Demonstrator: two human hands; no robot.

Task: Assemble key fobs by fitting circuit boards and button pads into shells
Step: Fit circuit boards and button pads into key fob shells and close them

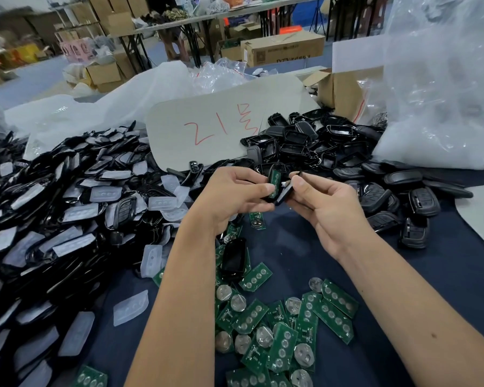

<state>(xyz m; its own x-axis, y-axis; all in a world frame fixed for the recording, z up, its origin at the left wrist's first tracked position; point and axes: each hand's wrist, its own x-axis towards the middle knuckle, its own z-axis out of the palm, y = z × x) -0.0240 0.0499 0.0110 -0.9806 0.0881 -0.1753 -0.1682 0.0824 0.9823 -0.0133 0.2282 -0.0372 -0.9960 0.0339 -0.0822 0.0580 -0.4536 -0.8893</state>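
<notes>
I look down on a dark blue work table [305,247] with two bare arms reaching forward from the bottom edge. The left hand [235,194] is curled around a black shell half [271,174] held upright, with a green circuit board [274,182] seated inside it, its round contacts facing right. The right hand [319,202] pinches a second black shell piece [285,192] between thumb and fingers, its edge touching the lower edge of the first, the two set at an angle like an opening book. I cannot tell whether a button pad already sits in either piece.

I judge the step in hand to be closing the fob: the board looks fitted and the two halves are being brought together. The next move, I think, calls for lining up the rims all the way round, then squeezing evenly so the halves snap shut without pinching the board.

Near the bottom of the view, loose green circuit boards [285,331] lie scattered on the table, many with coin cells showing. To the left a large heap of black shells with translucent white button pads [67,219] slopes toward me. To the right, beyond the hands, lies a pile of black fob shells [347,152]. Behind them rests a grey card with red handwriting [207,127], flanked by clear plastic bags [442,93].
</notes>
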